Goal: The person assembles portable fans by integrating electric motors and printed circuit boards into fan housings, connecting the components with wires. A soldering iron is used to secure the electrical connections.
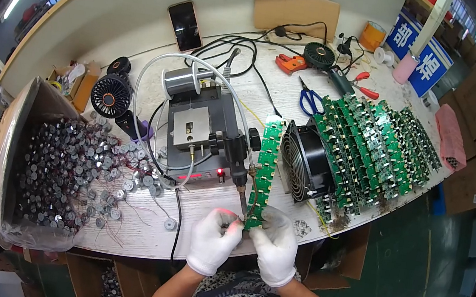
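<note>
A long green circuit board strip [268, 152] points away from me across the front middle of the bench. My right hand [275, 246], in a white glove, is closed on the strip's near end. Left of that end, my gloved left hand [215, 238] is pinched shut; a small dark thing shows between its fingers, too hidden to name. Just above my fingertips, the soldering iron [239, 170] points down beside the strip. It is mounted on a dark soldering machine [192, 127] with a solder wire spool [182, 82] on top.
A box of small round metal motors [54, 172] stands at left, with more spilled beside it. Right of the strip are a black fan [307, 163] and rows of circuit boards [370, 148]. Blue scissors [311, 98], orange pliers [290, 64] and a phone [185, 25] lie farther back.
</note>
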Available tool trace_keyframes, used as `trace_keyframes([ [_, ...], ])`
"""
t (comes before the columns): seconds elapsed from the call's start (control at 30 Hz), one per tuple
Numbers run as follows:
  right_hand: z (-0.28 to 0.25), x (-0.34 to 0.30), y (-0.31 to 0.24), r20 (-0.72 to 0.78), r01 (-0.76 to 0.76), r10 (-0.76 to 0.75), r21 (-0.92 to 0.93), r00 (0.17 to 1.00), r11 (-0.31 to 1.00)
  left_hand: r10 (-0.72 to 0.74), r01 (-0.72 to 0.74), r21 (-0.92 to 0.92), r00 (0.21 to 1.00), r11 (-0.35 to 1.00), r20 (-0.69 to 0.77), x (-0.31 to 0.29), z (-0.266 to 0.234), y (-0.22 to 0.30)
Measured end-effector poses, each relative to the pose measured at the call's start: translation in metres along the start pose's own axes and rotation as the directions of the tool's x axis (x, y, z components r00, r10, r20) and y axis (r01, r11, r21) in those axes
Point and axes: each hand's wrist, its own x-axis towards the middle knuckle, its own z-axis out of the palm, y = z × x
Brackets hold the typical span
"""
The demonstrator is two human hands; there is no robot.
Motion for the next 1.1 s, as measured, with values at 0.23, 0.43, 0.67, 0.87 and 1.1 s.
trace_keyframes([
  [0.23,-0.001,-0.001,0.000,-0.009,-0.044,0.044,0.040,0.999,0.998,-0.015,0.016,0.010,0.999,1.000,-0.037,0.000,0.001,-0.003],
  [0.43,-0.003,-0.001,0.001,-0.013,-0.069,0.069,0.033,0.998,0.997,-0.013,0.012,-0.013,0.999,1.000,-0.031,0.000,0.001,-0.003],
  [0.67,-0.001,0.001,-0.001,0.000,-0.033,0.033,0.050,0.999,0.998,0.019,-0.019,-0.006,0.999,1.000,-0.033,0.001,-0.001,0.002],
  [0.87,0.000,0.002,-0.005,0.023,0.008,-0.010,0.083,1.000,0.997,0.066,-0.065,0.022,0.997,0.998,-0.032,0.003,-0.001,0.009],
  [1.1,-0.002,0.000,0.000,0.020,0.020,-0.022,0.082,1.000,0.996,0.096,-0.096,0.068,0.995,0.993,-0.003,0.006,-0.004,0.009],
])
